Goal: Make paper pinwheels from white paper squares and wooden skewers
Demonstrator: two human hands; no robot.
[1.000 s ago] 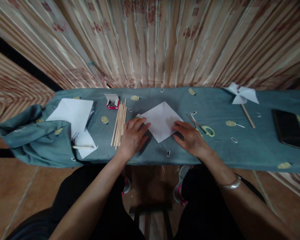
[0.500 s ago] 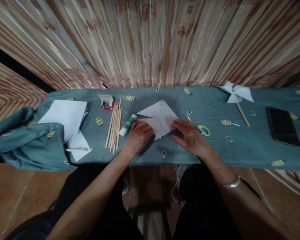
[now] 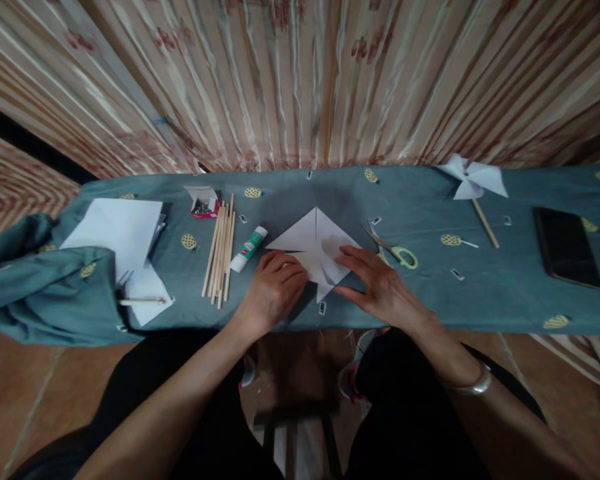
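Observation:
A white paper square (image 3: 313,241), creased along its diagonals and cut partway, lies on the blue-green cloth (image 3: 420,293) in front of me. My left hand (image 3: 274,288) pinches its left flap and folds it toward the middle. The fingers of my right hand (image 3: 375,280) press flat on the paper's right side. A white and green glue stick (image 3: 249,248) lies just left of my left hand. Scissors with pale green handles (image 3: 395,252) lie just right of my right hand.
A bundle of wooden sticks (image 3: 220,248) and a small open box of pins (image 3: 203,202) sit to the left. Farther left are white sheets (image 3: 115,230). A finished paper pinwheel on a stick (image 3: 473,183) and a black phone (image 3: 566,245) lie to the right.
My left hand has moved right onto the paper and lifted its left flap toward the centre, which uncovered the glue stick. My right hand has slid further onto the paper.

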